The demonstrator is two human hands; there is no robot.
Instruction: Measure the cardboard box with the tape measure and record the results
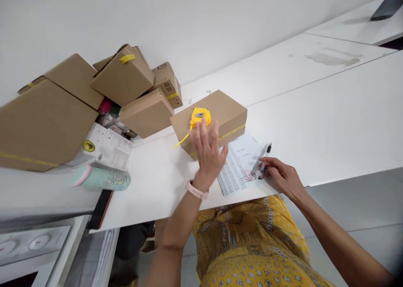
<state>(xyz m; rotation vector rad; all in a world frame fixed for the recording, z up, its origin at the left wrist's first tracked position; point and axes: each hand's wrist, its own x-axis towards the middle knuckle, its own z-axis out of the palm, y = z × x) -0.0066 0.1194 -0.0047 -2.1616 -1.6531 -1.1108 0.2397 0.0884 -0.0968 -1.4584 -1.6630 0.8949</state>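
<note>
Her left hand (206,152) lifts, fingers spread and empty, just short of the tape measure (200,116) on the cardboard box (226,108); her right hand (281,176) pins a marker (263,161), fingers loosely curled.

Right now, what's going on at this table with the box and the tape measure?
A person's left hand reaches to the yellow tape measure sitting on top of a closed cardboard box, fingers open and at its near edge. The right hand rests on a printed sheet beside the box, touching a pen. More cardboard boxes are piled at the far left of the white table.
</note>
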